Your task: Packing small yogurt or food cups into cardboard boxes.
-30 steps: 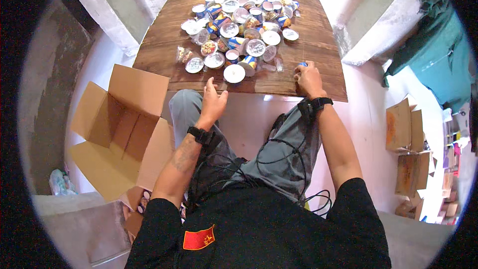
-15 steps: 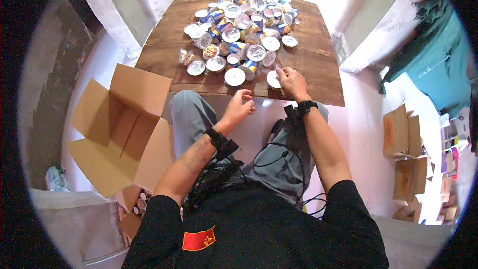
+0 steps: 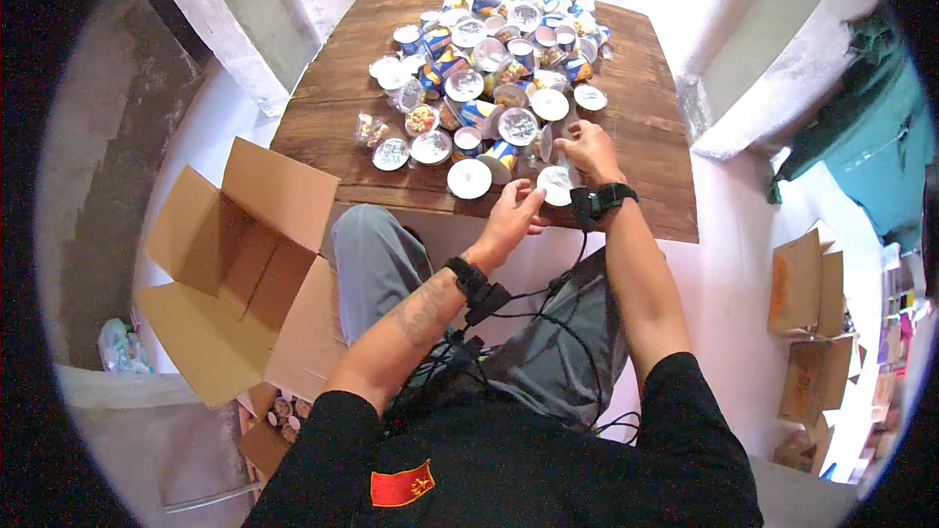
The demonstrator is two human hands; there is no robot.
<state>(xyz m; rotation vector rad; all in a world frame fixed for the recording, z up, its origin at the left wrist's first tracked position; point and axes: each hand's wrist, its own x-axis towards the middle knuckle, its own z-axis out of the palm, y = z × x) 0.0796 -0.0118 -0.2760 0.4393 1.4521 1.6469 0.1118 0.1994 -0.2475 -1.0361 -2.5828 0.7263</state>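
Observation:
A heap of snack cups (image 3: 465,85) covers the middle of the wooden table (image 3: 328,103). The cups have blue-and-yellow sides with white or silvery ends, and some show colourful contents through clear plastic. My left hand (image 3: 511,220) is at the table's near edge, fingers apart and loosely bent, fingertips by the rim of a white-topped cup (image 3: 555,186). My right hand (image 3: 593,153) is just beyond that cup. Its bent fingers close on the side of a tipped cup (image 3: 548,142), whose round end shows nearly edge-on; the fingers partly hide its body.
An open cardboard box (image 3: 279,181) stands to my left, flaps spread. Below it, another box holds small round-ended items (image 3: 286,418). More cartons (image 3: 817,376) stand on the floor at right, near a green cloth (image 3: 861,156). Black cables (image 3: 577,332) hang from my wrists across my lap.
My right hand has left the white-topped cup and reached farther in, to the cup behind it, which now tips on edge. My left hand has moved right, up to the white-topped cup. The view has tilted slightly.

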